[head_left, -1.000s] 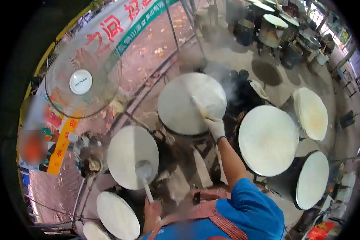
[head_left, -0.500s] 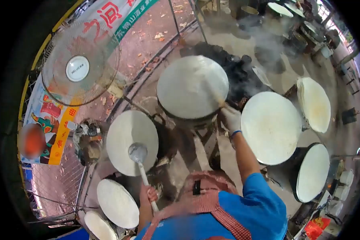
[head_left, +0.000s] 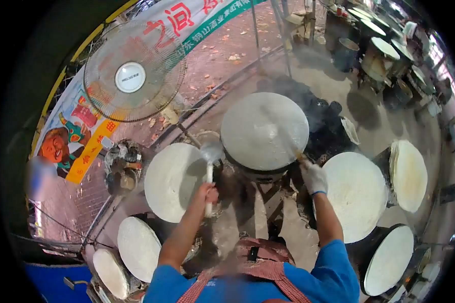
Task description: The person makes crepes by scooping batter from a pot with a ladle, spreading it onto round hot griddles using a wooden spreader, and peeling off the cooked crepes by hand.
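Observation:
My left hand [head_left: 208, 193] is closed round the pale handle of a ladle [head_left: 212, 151]. The ladle's bowl is up, between the left griddle [head_left: 169, 184] and the middle griddle [head_left: 258, 118]. My right hand [head_left: 314, 178], in a white glove with a blue band at the wrist, grips the wooden handle of a spreading tool [head_left: 291, 146]. Its far end is smeared by motion over the middle griddle, whose round top carries a pale, wet-looking layer. To the right of that hand lies another pale round griddle [head_left: 356, 199].
A stack of thin round flatbreads [head_left: 409, 177] stands at the right. More pale rounds lie at lower left [head_left: 139, 248] and lower right [head_left: 389, 260]. A large fan [head_left: 130, 77] stands at upper left. Dark coal-like lumps [head_left: 328, 118] lie behind the middle griddle, with smoke around.
My left hand has raised the ladle off the left griddle and carried it forward and right, near the middle griddle. The right hand's tool stays over the middle griddle. The view has shifted.

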{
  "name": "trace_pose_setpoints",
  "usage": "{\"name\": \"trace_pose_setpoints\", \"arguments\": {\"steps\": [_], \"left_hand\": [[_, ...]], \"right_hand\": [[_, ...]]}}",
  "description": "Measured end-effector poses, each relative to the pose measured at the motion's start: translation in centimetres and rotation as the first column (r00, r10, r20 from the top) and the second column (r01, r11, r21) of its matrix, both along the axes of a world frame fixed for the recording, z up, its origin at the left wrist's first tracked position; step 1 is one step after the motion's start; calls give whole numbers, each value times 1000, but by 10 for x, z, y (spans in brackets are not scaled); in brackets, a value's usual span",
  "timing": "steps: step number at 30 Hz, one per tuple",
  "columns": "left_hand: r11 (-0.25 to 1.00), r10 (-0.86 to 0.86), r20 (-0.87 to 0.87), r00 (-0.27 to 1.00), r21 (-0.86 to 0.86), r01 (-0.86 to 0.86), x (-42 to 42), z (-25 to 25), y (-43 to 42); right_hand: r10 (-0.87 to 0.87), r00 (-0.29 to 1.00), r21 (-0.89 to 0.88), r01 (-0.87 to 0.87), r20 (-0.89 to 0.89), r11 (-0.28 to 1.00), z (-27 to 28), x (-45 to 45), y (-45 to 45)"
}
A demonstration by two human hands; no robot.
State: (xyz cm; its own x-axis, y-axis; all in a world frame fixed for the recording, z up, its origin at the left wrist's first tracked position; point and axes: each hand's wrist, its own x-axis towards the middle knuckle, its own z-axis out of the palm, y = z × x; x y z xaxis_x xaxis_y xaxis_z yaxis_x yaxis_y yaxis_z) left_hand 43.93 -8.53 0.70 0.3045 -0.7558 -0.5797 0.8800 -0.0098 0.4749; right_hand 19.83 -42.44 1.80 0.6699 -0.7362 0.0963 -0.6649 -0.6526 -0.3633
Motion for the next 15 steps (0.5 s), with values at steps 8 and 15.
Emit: {"name": "trace_pose_setpoints", "arguments": {"steps": [8, 15], "left_hand": [[958, 210, 213, 954, 149, -244, -36, 37, -121], [998, 67, -182, 981, 7, -67, -61, 43, -64]], "right_hand": [[-111, 993, -54, 110, -30, 992, -17, -34, 47], [-18, 980, -25, 24, 200, 999, -15, -33, 127]]}}
